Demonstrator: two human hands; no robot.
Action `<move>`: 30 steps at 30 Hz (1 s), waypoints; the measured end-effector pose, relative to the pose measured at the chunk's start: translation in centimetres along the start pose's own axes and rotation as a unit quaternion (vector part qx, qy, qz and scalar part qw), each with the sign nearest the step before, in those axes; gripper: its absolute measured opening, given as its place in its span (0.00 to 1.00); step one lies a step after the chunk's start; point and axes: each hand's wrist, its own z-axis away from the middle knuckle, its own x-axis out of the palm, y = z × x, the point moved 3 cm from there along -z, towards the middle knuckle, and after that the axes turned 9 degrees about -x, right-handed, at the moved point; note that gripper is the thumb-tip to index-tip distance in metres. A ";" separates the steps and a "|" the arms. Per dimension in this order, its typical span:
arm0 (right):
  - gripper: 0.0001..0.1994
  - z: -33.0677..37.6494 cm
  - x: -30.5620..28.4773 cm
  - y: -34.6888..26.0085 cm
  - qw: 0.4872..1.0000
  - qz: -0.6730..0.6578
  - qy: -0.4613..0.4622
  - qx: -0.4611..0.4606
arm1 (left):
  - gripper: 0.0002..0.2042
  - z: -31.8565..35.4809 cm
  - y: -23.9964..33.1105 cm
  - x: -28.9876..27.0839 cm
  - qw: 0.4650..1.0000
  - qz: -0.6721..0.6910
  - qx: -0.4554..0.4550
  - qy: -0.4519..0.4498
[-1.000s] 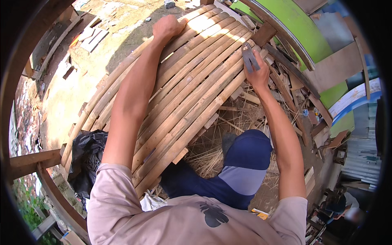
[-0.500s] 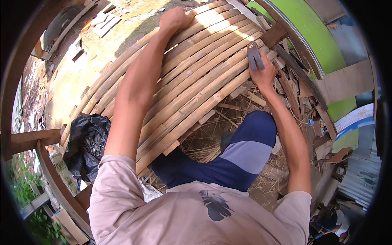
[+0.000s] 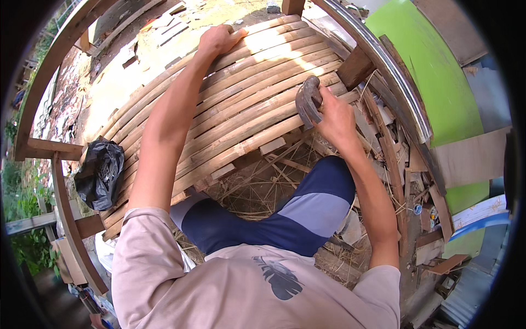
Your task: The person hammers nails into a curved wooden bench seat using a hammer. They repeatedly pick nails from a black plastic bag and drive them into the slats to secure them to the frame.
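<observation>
Long bamboo slats (image 3: pixel 235 123) lie side by side in front of me, forming a slightly curved, bench-like panel with narrow gaps. At its far edge my left hand (image 3: pixel 218 39) is closed over the outermost bamboo slat (image 3: pixel 268 25), its fingers partly hidden. My right hand (image 3: pixel 335 118) grips a claw hammer (image 3: pixel 308 103) with a dark metal head, held over the panel's right end. The hammer's handle is mostly covered by the hand. On the panel's left end sits a black plastic bag (image 3: pixel 99 174), open at the top, with what look like nails inside.
Wooden frame posts (image 3: pixel 64 219) stand at the left, and a dark wooden block (image 3: pixel 356 67) rises at the panel's right end. Scrap wood (image 3: pixel 386 140) lies along the right, beside a green panel (image 3: pixel 433 82). Bamboo shavings (image 3: pixel 257 183) litter the ground by my legs.
The hammer has moved left and nearer to me over the slats, and its head has turned. My left hand keeps its place on the far edge. The view has shifted slightly.
</observation>
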 end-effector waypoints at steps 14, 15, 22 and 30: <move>0.11 2.2 -2.1 6.3 0.918 -0.352 0.134 -0.120 | 0.36 24.8 5.8 0.0 0.999 -0.002 -0.035 0.001; 0.11 2.0 -2.3 6.5 0.917 -0.347 0.143 -0.135 | 0.35 25.6 6.4 0.1 0.999 -0.015 -0.036 0.011; 0.12 1.0 -0.9 5.9 0.933 -0.298 0.137 -0.150 | 0.30 25.4 8.7 0.4 0.994 -0.065 -0.060 0.069; 0.37 1.9 0.6 4.8 0.969 -0.166 0.086 -0.161 | 0.32 25.2 9.1 -0.5 0.994 -0.049 -0.076 0.061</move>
